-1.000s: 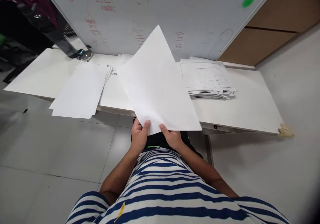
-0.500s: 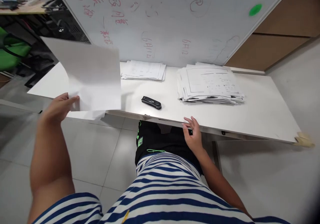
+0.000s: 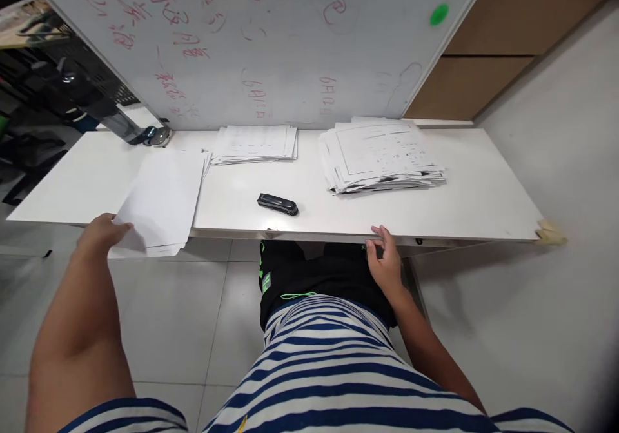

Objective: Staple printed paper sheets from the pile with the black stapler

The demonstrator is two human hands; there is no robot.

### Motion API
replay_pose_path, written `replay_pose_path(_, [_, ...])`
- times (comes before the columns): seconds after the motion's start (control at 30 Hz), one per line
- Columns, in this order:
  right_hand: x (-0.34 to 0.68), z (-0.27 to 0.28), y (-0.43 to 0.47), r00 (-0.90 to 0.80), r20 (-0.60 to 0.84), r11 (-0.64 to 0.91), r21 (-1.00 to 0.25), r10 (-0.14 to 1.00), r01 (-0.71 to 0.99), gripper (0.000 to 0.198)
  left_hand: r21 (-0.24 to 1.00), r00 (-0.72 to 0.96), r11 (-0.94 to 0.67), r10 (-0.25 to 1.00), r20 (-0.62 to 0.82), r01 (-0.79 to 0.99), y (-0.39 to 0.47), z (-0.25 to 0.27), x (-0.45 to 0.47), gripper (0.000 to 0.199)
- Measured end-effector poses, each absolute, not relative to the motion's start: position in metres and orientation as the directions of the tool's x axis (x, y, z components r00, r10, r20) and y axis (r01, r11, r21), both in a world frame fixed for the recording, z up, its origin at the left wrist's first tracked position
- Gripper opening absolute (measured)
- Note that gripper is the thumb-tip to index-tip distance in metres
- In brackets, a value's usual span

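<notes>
At far left, the person's left hand is at the front edge of a white worktop, its fingers closed on the near left corner of a blank sheet, thumb on top, the other fingers partly hidden. The sheet lies over more papers in a loose pile, whose near end juts past the worktop's edge. Behind the pile, a long dark object leans across the worktop's back left part.

Next, towards the back, is a low stack of printed papers, near a whiteboard with red handwriting and a green dot. In front of that stack a black stapler lies alone, close to the front edge.

Further right sits a thicker, uneven stack of printed pages. In front of it the right hand is at the worktop's front edge, fingers loosely curled and slightly apart, holding nothing; whether they touch the edge I cannot tell. Tan tape covers the worktop's right corner.
</notes>
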State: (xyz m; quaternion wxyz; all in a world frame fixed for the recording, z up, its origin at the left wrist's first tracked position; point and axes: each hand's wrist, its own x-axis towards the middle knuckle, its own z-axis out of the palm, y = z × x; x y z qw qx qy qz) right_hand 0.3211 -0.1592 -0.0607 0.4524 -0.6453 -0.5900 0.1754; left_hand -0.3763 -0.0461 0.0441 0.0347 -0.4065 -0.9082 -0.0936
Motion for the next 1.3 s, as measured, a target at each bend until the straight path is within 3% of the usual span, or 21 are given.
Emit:
replay_pose_path(0.07, [0.32,-0.058,-0.16,0.229,0.318,0.097,-0.751,0.92,0.654,0.052,0.053,-0.791,0.791,0.611,-0.018,0.609,-0.037,0.042,-0.38,0.049])
replay_pose_path(0.1, [0.321,-0.057,-0.161,0.228,0.316,0.083,-0.73,0.921,0.679,0.05,0.039,-0.819,0.82,0.573,-0.03,0.571,-0.037,0.04,-0.377,0.041])
replay_pose_path(0.23, [0.331,-0.04,-0.151,0.25,0.267,-0.026,-0.633,0.931,0.774,0.037,0.164,-0.683,0.69,0.599,0.418,0.705,-0.059,0.027,-0.33,0.034])
replay_pose_path(0.27, [0.336,-0.034,-0.141,0.252,0.258,-0.05,-0.6,0.933,0.798,0.037,0.213,-0.633,0.624,0.593,0.497,0.752,-0.065,0.023,-0.308,0.034])
replay_pose_path(0.37, [0.349,-0.008,-0.087,0.245,0.308,-0.063,-0.5,0.919,0.863,0.042,0.24,-0.322,0.22,0.749,0.579,0.945,-0.077,0.012,-0.214,0.039])
replay_pose_path(0.47, [0.354,0.017,-0.017,0.2,0.419,-0.006,-0.42,0.886,0.907,0.054,0.235,-0.029,-0.147,0.789,0.614,0.961,-0.083,0.004,-0.098,0.039])
replay_pose_path(0.53, [0.35,0.024,0.02,0.202,0.306,-0.07,-0.393,0.93,0.917,0.075,0.213,0.092,-0.308,0.739,0.667,0.927,-0.084,-0.002,-0.027,0.035])
replay_pose_path(0.6, [0.343,0.022,0.041,0.193,0.172,-0.116,-0.377,0.966,0.919,0.079,0.196,0.169,-0.405,0.706,0.688,0.893,-0.083,-0.01,0.028,0.034])
replay_pose_path(0.8, [0.337,0.007,0.043,0.201,0.164,-0.127,-0.376,0.966,0.918,0.063,0.295,0.126,-0.369,0.785,0.606,0.882,-0.07,-0.038,0.086,0.041])
replay_pose_path(1.1, [0.348,-0.015,0.062,0.191,0.44,0.066,-0.505,0.877,0.861,0.029,0.425,0.091,-0.333,0.863,0.496,0.842,-0.068,-0.038,0.084,0.045])
replay_pose_path(1.3, [0.347,-0.006,0.062,0.222,0.406,0.06,-0.576,0.886,0.815,0.026,0.443,0.07,-0.33,0.859,0.508,0.834,-0.068,-0.036,0.086,0.042])
